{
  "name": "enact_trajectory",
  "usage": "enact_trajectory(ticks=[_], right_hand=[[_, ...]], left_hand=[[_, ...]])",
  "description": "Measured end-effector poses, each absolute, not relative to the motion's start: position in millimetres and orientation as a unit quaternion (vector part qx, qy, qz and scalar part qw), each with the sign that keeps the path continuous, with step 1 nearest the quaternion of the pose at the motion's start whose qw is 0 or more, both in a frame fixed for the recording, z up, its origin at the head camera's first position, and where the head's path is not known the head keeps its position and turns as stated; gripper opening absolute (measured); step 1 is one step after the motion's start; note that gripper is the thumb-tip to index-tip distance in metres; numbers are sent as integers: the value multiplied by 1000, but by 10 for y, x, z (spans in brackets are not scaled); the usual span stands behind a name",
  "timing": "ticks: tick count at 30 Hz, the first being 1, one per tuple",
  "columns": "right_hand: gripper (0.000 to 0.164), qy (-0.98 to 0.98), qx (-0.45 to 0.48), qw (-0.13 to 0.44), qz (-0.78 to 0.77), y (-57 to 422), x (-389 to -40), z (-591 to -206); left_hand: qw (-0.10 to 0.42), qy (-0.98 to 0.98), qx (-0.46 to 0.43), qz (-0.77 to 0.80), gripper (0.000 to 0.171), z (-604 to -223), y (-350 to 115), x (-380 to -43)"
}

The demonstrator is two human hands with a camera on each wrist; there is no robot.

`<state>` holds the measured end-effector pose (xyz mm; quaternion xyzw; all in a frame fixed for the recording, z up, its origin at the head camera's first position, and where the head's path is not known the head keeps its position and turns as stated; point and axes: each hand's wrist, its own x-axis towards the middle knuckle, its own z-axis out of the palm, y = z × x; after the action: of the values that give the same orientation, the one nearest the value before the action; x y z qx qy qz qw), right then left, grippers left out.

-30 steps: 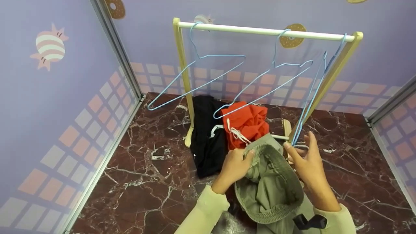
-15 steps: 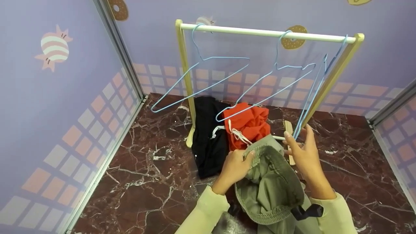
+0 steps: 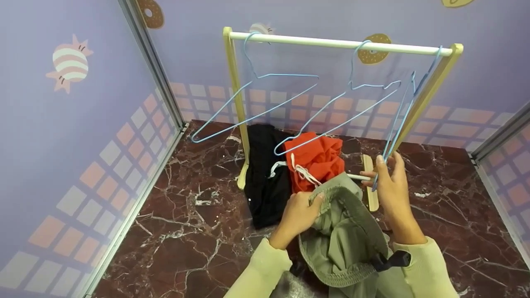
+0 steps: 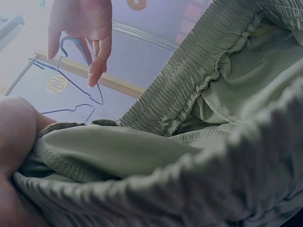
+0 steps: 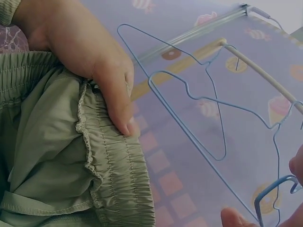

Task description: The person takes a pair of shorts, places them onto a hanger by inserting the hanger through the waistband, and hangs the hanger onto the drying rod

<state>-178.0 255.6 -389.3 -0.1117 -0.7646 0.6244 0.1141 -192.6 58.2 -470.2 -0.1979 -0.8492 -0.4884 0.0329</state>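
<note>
In the head view my left hand pinches the gathered elastic waistband of olive-green pants, thumb over the edge. The waist opening faces up and the lower part runs out of frame. My right hand is at the low end of the rightmost blue wire clothes hanger, thumb and fingers curled round it. That hanger end shows between thumb and fingers in the right wrist view; how firmly they grip is unclear. In the left wrist view, the right hand is beyond the waistband.
A wooden rack with a white rail carries two other blue hangers, one at left and one in the middle. Black clothing and a red garment with white drawstring lie on the marbled floor. Patterned walls enclose the space.
My right hand has moved up and forward, and its thumb and fingers have come round the right hanger's end. The left hand keeps holding the olive-green waistband nearly in place.
</note>
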Motion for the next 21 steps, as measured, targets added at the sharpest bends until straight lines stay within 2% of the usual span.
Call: enact_trajectory(ticks=[7, 11, 21], right_hand=[[52, -769, -136, 172, 601, 2584, -1802, -3925], [46, -762, -155, 195, 597, 2605, -1791, -3942], [39, -723, -192, 201, 633, 2675, -1772, -3936]], left_hand=[[36, -855, -191, -481, 46, -4718, 592, -1937], [31, -854, -189, -484, 47, -4722, 588, -1935], [28, -854, -188, -485, 46, -4730, 593, -1931]])
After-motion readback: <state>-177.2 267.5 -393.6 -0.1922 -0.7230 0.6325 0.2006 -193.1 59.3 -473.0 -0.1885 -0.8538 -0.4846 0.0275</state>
